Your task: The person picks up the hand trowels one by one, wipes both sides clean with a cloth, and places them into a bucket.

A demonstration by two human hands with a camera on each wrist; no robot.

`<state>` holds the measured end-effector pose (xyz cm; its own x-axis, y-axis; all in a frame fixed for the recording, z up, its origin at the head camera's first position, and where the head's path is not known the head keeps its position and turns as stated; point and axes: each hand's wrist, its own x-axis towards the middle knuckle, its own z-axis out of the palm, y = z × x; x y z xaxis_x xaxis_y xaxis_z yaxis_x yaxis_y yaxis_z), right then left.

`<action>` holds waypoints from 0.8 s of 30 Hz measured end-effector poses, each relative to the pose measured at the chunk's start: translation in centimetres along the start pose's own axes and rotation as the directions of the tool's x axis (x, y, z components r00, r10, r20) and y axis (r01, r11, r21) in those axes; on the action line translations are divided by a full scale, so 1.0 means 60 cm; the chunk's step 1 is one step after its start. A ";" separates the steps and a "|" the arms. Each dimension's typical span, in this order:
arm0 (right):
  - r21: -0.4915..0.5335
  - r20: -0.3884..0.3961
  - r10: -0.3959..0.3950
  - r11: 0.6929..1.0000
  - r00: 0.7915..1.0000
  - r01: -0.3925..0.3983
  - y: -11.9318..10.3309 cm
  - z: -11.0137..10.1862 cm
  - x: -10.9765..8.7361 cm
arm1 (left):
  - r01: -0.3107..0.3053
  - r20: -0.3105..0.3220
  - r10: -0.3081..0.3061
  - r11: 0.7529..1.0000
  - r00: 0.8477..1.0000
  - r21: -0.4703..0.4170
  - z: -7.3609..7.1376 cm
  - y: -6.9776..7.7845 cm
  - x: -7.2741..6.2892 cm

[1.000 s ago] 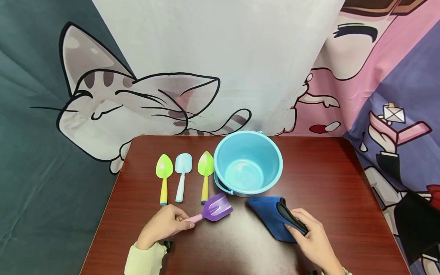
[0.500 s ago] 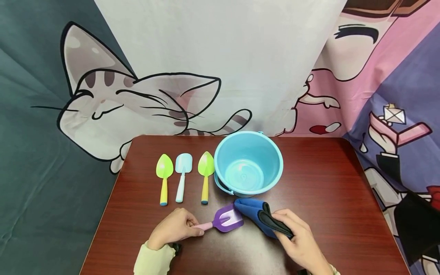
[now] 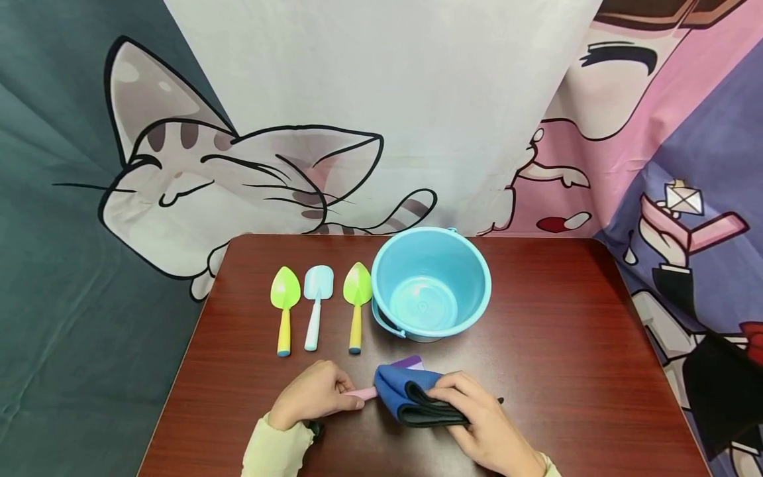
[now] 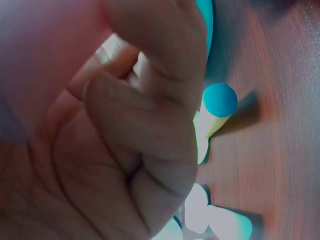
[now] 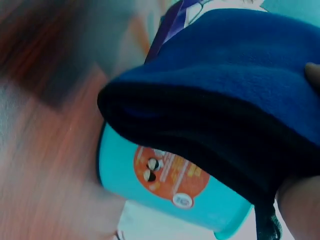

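My left hand (image 3: pixel 316 395) pinches the pink handle of a purple toy shovel (image 3: pixel 408 362) near the table's front middle. A folded blue cloth (image 3: pixel 396 387) with black edging covers most of the shovel's blade, leaving only its far corner showing. The cloth is gripped by my right hand (image 3: pixel 479 421), fingers on top and thumb below. In the right wrist view the cloth (image 5: pixel 225 55) fills the upper part, the shovel's purple edge (image 5: pixel 167 30) peeking out behind it. Curled fingers (image 4: pixel 140 115) of the left hand fill much of the left wrist view.
A light-blue bucket (image 3: pixel 481 281) stands just beyond the cloth, its handle hanging down on the left side. Left of it lie a green-and-yellow trowel (image 3: pixel 356 305), a pale-blue shovel (image 3: pixel 318 305) and another green-and-yellow trowel (image 3: pixel 285 308). A printed curtain (image 3: pixel 381 86) hangs behind the brown table (image 3: pixel 572 331).
My right hand has brought the cloth leftward onto the shovel's blade. My left hand has shifted the shovel slightly right and toward the front. The bucket and the other tools stayed put.
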<state>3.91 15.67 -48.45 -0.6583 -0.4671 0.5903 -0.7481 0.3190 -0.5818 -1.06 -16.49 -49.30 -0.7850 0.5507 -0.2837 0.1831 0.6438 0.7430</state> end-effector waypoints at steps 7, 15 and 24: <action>0.011 0.194 0.067 0.997 0.979 -0.071 -0.008 0.014 -0.002 | 0.022 0.008 -0.022 0.998 1.000 -0.055 -0.001 0.001 0.003; -0.144 0.407 0.180 0.981 0.896 -0.132 -0.009 0.026 -0.009 | 0.018 -0.012 -0.019 0.997 1.000 -0.080 -0.001 0.001 0.010; -0.236 0.433 0.231 0.962 0.871 -0.137 -0.010 0.053 -0.017 | -0.037 -0.075 0.033 0.998 0.997 -0.053 0.002 0.001 0.017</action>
<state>5.29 13.33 -50.44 -0.7099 -0.6907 0.1379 -0.6492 0.5658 -0.5084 -1.77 -15.83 -49.62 -0.8206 0.5304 -0.2129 0.1804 0.5938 0.7841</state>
